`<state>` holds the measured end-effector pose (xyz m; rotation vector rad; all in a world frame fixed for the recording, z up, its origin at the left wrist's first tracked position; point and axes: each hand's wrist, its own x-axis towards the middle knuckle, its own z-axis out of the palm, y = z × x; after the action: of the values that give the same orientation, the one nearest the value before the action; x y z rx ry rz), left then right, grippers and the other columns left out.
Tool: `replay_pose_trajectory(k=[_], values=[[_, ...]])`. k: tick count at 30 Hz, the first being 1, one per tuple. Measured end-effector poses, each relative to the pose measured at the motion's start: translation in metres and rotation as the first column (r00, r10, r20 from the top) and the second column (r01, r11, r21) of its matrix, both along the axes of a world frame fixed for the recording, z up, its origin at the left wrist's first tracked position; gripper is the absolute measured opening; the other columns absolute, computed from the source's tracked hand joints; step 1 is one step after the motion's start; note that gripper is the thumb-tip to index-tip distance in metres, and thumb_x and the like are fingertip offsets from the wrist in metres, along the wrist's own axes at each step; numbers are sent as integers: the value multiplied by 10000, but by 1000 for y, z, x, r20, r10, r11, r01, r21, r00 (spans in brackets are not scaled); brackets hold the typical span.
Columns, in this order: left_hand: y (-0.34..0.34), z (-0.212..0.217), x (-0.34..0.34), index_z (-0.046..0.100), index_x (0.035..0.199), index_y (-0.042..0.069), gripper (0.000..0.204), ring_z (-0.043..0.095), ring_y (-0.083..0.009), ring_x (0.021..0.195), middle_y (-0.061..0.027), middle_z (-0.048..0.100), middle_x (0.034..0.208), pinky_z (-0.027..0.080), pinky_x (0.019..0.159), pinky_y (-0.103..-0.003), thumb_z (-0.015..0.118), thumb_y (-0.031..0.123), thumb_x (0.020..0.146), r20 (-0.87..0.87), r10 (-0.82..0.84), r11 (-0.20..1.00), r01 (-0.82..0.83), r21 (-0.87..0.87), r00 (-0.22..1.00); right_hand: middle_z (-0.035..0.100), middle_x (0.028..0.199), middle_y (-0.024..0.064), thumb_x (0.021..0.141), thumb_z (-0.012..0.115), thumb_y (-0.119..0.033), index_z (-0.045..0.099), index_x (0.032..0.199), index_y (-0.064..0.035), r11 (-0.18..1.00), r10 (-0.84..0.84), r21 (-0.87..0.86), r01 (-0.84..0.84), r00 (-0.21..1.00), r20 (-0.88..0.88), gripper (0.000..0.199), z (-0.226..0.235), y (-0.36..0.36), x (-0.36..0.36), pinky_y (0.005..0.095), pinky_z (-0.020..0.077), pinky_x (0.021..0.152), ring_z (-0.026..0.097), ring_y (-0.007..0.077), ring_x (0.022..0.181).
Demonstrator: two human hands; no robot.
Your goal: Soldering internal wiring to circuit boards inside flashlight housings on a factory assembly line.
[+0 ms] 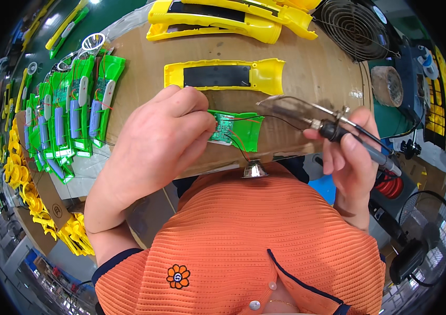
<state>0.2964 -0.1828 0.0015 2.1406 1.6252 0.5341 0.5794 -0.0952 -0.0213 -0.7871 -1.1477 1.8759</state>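
Note:
A soldering iron with a thin metal tube along its shaft is gripped in my right hand. Its front end, blurred, points left over the bench. My left hand has its fingers pinched together at the left part of a green housing half, which carries a green circuit board. What sits between those fingers is hidden. Thin red and black wires run from the board, and a silver reflector cup hangs at the bench's near edge. Just beyond lies a yellow housing half with a black panel.
More yellow housings are piled at the far edge. Green housings with blue cells line the left, beside a cardboard box of yellow parts. A black fan, a tape roll and a blue unit stand right.

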Motion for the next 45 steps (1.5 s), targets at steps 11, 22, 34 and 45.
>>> replay_pose_trajectory(k=[11,22,34,45], values=[[0,10,5,647,888,31,146,598,-295,904,-98,589,964,501,749,-385,714,36,759,-79,-21,999,19,-30,997,457,592,16,944,553,-124,454,989,-42,995,-94,34,93,995,31,136,-1,14,15,441,561,865,482,119,475],[46,-8,50,694,1015,73,267,617,-287,975,-70,667,992,512,860,-388,741,65,752,-5,-159,972,158,177,987,484,614,27,951,554,-83,469,958,-47,988,-153,-34,150,983,-102,92,-12,24,14,409,569,854,511,132,499],[5,-16,16,706,902,16,101,681,-298,1032,-110,706,874,500,946,-373,729,15,804,112,539,794,-548,264,835,546,661,72,914,610,-12,467,1019,-37,998,35,-53,-45,984,-173,179,-28,32,-16,320,502,516,561,169,540],[27,-16,16,686,897,26,78,636,-247,744,-91,624,817,504,672,-331,680,28,820,201,327,945,-322,-61,923,596,735,76,895,639,1,484,946,-12,988,152,-26,-151,988,5,164,-21,42,-8,314,545,538,593,138,575]])
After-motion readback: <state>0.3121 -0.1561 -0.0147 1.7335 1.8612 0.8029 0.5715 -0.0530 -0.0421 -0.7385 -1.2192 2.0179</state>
